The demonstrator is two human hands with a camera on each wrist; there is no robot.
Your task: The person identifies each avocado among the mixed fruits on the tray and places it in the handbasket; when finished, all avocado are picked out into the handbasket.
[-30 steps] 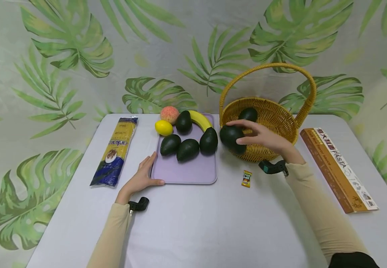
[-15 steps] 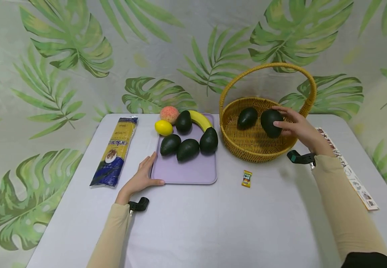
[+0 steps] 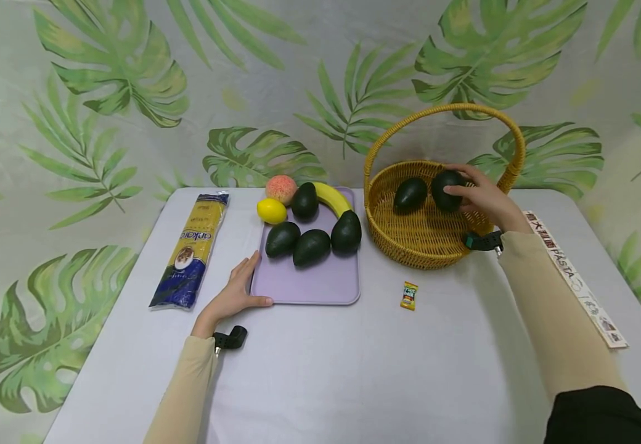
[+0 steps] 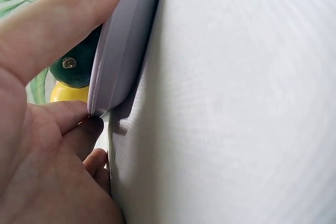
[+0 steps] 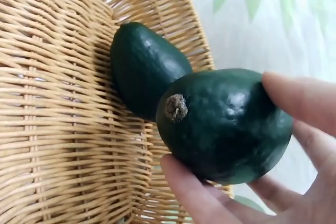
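My right hand [image 3: 485,197] grips a dark green avocado [image 3: 445,190] inside the back right of the yellow wicker basket [image 3: 421,250]. In the right wrist view, thumb and fingers wrap the avocado [image 5: 226,127] from its sides, its stem end facing the camera. A second avocado [image 5: 147,69] lies beside it against the weave. My left hand [image 3: 233,297] touches the front left corner of the lilac tray [image 3: 309,287], its thumb along the front edge and fingers along the left side. On the tray are several avocados [image 3: 311,248] and a banana [image 3: 333,198].
A lemon [image 3: 272,211] and a peach [image 3: 281,189] sit at the tray's back left. A pasta bag [image 3: 191,250] lies at left. A small yellow packet [image 3: 408,296] lies before the basket. Right of it is a pasta box [image 3: 575,280], partly behind my arm. The basket's handle [image 3: 448,108] arches overhead.
My right hand has carried the avocado from the basket's left front rim to its back right, then slightly farther back next to the other avocado. My left hand stays at the tray corner.
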